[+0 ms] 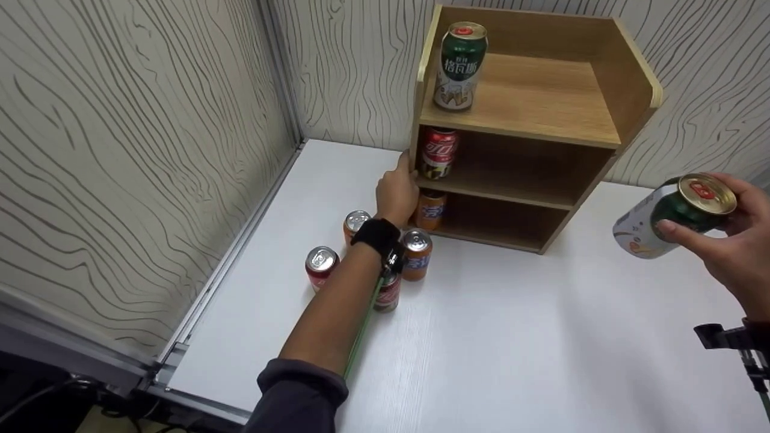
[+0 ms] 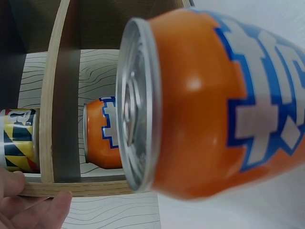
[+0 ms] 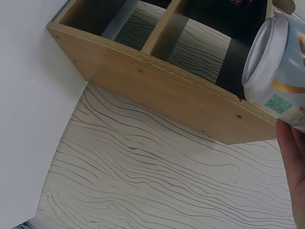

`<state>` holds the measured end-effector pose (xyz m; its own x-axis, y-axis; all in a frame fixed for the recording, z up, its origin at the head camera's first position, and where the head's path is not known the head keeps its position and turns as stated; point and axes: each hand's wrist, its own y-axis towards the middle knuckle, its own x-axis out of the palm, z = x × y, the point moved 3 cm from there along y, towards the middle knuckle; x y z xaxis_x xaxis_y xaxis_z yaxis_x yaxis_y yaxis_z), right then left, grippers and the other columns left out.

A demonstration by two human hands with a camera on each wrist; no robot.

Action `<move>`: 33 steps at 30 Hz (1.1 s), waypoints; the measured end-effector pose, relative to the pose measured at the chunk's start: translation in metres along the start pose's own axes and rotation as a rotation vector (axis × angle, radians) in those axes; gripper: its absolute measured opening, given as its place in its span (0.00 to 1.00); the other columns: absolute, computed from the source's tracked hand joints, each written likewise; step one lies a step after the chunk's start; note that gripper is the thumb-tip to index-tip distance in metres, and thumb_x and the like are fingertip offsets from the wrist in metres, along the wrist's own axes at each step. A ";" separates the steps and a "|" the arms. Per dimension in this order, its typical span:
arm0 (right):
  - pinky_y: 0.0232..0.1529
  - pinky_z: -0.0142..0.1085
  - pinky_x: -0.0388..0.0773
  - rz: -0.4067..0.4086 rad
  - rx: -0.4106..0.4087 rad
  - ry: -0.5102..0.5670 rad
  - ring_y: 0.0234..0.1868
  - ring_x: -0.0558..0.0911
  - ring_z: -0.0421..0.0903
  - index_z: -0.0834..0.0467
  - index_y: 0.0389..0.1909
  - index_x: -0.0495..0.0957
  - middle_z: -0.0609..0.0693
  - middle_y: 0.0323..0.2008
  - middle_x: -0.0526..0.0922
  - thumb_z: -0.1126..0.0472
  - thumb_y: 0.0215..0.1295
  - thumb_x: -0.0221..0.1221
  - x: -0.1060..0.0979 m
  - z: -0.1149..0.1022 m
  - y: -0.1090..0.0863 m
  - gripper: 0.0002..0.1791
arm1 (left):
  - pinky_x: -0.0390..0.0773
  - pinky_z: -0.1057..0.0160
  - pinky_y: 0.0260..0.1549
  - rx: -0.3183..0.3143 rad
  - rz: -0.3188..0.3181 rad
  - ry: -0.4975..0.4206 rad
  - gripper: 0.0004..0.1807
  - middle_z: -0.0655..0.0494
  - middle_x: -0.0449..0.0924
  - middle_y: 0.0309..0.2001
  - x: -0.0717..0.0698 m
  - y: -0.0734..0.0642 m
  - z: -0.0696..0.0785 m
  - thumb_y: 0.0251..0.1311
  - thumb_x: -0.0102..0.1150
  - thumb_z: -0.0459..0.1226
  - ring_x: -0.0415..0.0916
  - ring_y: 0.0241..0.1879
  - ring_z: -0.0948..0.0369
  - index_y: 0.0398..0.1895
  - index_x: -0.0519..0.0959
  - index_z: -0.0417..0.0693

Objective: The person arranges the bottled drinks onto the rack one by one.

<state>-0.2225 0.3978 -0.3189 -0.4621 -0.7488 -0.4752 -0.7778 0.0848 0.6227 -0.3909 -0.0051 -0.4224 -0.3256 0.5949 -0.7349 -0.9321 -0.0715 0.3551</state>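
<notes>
Starting at far left, shows a first red can (image 1: 319,266) upright on the white table (image 1: 493,343), then a rear orange can (image 1: 356,222) and, partly behind the left forearm (image 1: 328,313), a second red can (image 1: 388,294). Pinches the left edge of the wooden shelf (image 1: 541,90) between thumb and fingers of the left hand (image 1: 396,193), near a front orange can (image 1: 416,255). Shows, at the shelf's left side, a lower orange can (image 1: 431,210), a middle red can (image 1: 439,153) and a top green-and-white can (image 1: 462,67). At right, grips another green-and-white can (image 1: 668,210), tilted, between thumb and fingers of the right hand (image 1: 737,255). Looks partway through loading: seems to have one can set per level, with the gripped can and four table cans left.
</notes>
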 end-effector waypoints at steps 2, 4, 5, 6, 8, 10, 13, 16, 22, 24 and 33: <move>0.55 0.10 0.70 0.001 -0.009 0.007 0.51 0.75 0.21 0.61 0.73 0.70 0.25 0.55 0.74 0.85 0.49 0.67 0.000 -0.001 0.003 0.46 | 0.88 0.51 0.40 0.000 -0.003 -0.006 0.25 0.42 0.91 0.46 0.000 0.000 0.000 0.80 0.52 0.40 0.91 0.43 0.49 0.76 0.68 0.47; 0.57 0.12 0.71 -0.001 -0.025 0.017 0.52 0.75 0.21 0.60 0.72 0.70 0.25 0.55 0.75 0.85 0.50 0.67 0.000 -0.003 0.006 0.46 | 0.88 0.51 0.41 0.002 -0.004 -0.009 0.25 0.42 0.91 0.47 0.000 0.000 0.000 0.80 0.52 0.40 0.91 0.43 0.49 0.76 0.68 0.47; 0.58 0.12 0.71 -0.005 -0.031 0.024 0.52 0.75 0.21 0.61 0.72 0.70 0.25 0.55 0.75 0.85 0.49 0.67 0.001 -0.003 0.007 0.46 | 0.88 0.51 0.41 0.002 -0.003 -0.009 0.25 0.42 0.91 0.47 0.000 0.000 0.000 0.80 0.52 0.40 0.91 0.43 0.49 0.76 0.68 0.47; 0.59 0.13 0.71 -0.007 -0.035 0.024 0.53 0.75 0.21 0.60 0.73 0.70 0.25 0.55 0.75 0.85 0.50 0.67 0.001 -0.004 0.008 0.46 | 0.88 0.51 0.41 0.003 0.000 -0.010 0.25 0.42 0.91 0.47 0.001 0.000 -0.001 0.80 0.52 0.40 0.91 0.43 0.49 0.75 0.69 0.47; 0.61 0.14 0.71 -0.011 -0.038 0.011 0.53 0.75 0.21 0.60 0.73 0.70 0.25 0.56 0.74 0.83 0.51 0.68 0.002 -0.006 0.012 0.45 | 0.88 0.50 0.41 0.003 0.003 -0.013 0.24 0.42 0.91 0.47 0.001 0.000 -0.001 0.80 0.52 0.40 0.91 0.43 0.49 0.75 0.69 0.47; 0.62 0.16 0.72 -0.017 -0.031 -0.011 0.53 0.74 0.20 0.59 0.73 0.70 0.24 0.56 0.73 0.81 0.53 0.69 0.004 -0.008 0.017 0.44 | 0.88 0.50 0.41 0.003 0.005 -0.012 0.24 0.42 0.91 0.46 0.001 0.001 -0.002 0.80 0.53 0.40 0.91 0.43 0.48 0.74 0.69 0.47; 0.64 0.18 0.72 -0.030 -0.031 -0.017 0.54 0.74 0.20 0.58 0.74 0.69 0.24 0.56 0.73 0.78 0.56 0.70 0.006 -0.012 0.025 0.43 | 0.88 0.50 0.41 0.002 0.001 -0.012 0.24 0.42 0.91 0.47 0.000 0.000 -0.002 0.80 0.53 0.40 0.91 0.43 0.48 0.74 0.69 0.47; 0.63 0.17 0.72 -0.047 -0.044 -0.002 0.53 0.75 0.22 0.58 0.74 0.70 0.25 0.56 0.74 0.78 0.56 0.70 0.009 -0.016 0.033 0.43 | 0.88 0.51 0.42 -0.004 -0.006 -0.012 0.24 0.42 0.91 0.48 0.001 0.000 -0.002 0.80 0.53 0.40 0.91 0.44 0.49 0.75 0.69 0.47; 0.55 0.12 0.72 -0.048 -0.070 0.032 0.51 0.77 0.24 0.58 0.72 0.71 0.26 0.54 0.76 0.79 0.53 0.70 0.012 -0.023 0.047 0.43 | 0.88 0.51 0.41 0.011 -0.014 -0.028 0.24 0.42 0.91 0.48 0.001 0.000 -0.001 0.80 0.52 0.40 0.91 0.44 0.49 0.75 0.68 0.48; 0.55 0.12 0.73 -0.047 -0.077 0.039 0.51 0.77 0.25 0.58 0.72 0.72 0.27 0.54 0.76 0.79 0.52 0.71 0.013 -0.025 0.051 0.43 | 0.88 0.51 0.41 0.021 -0.014 -0.030 0.24 0.42 0.91 0.48 0.001 0.000 -0.001 0.80 0.53 0.40 0.91 0.44 0.49 0.75 0.69 0.48; 0.61 0.18 0.74 -0.024 -0.049 -0.003 0.51 0.75 0.25 0.57 0.72 0.72 0.24 0.53 0.75 0.71 0.57 0.73 0.016 -0.035 0.082 0.40 | 0.88 0.51 0.41 0.008 -0.007 -0.019 0.23 0.42 0.91 0.48 -0.002 0.000 -0.001 0.79 0.54 0.41 0.91 0.44 0.48 0.73 0.70 0.49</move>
<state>-0.2790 0.3694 -0.2533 -0.4449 -0.7482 -0.4922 -0.7670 0.0345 0.6407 -0.3905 -0.0067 -0.4216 -0.3156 0.6106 -0.7263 -0.9330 -0.0603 0.3547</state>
